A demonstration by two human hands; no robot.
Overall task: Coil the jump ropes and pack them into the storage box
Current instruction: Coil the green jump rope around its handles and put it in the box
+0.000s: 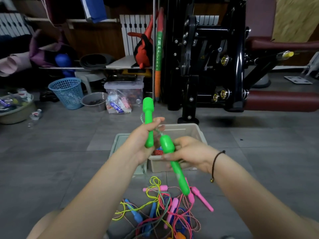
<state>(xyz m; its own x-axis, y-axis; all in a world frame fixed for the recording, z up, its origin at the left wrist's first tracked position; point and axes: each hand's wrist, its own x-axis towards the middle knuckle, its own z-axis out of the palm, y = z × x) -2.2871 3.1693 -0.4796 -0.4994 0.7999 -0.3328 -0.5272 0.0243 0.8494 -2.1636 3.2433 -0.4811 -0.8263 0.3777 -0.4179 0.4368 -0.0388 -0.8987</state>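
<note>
The left hand grips one bright green plastic rope handle, fingers curled; the right hand grips its twin handle. Coiling apparently not begun: the trailing cord needs winding first.

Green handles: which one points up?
The upright handle gripped by the left hand; the other handle, in the right hand, slants down toward the rope pile.

One left hand, one right hand, two green handles, one storage box, one blue basket.
</note>
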